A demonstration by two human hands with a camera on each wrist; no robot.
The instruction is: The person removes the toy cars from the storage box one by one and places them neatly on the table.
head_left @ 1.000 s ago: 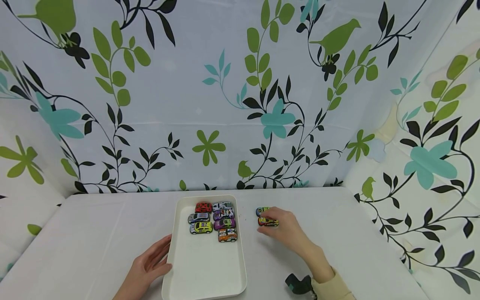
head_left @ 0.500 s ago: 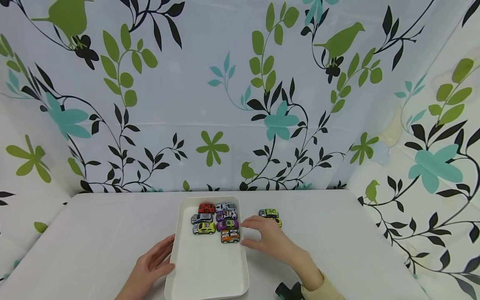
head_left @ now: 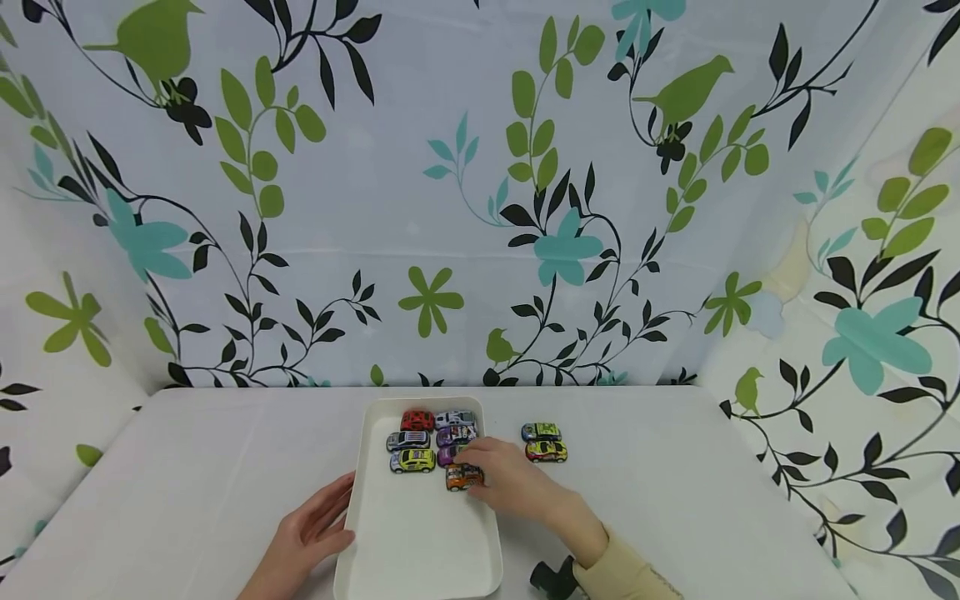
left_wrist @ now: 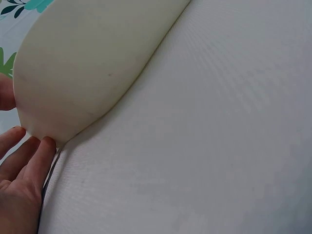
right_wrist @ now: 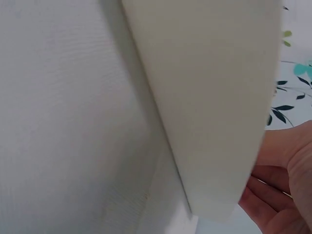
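A white tray [head_left: 420, 567] holds several small toy cars at its far end. Among them are a red car [head_left: 417, 420], a yellow-green car [head_left: 412, 461] and an orange car [head_left: 462, 477]. My right hand [head_left: 517, 483] reaches over the tray's right rim and pinches the orange car at its right end, thumb in front and fingers behind. These fingers partly cover a purple car [head_left: 446, 456]. Straight fingers of my left hand [head_left: 307, 533] rest against the tray's left side; the left wrist view shows fingertips [left_wrist: 48, 141] touching its outer wall.
Right of the tray, a green car [head_left: 541, 432] and a yellow-and-red car [head_left: 546, 452] stand on the white table [head_left: 660, 483]. A patterned cloth [head_left: 420, 167] rises behind the table edge. Something black [head_left: 553, 577] sits at my right wrist.
My right hand has moved left from the two cars on the table, over the tray's right rim, and taken hold of the orange car. My left hand has stayed at the tray.
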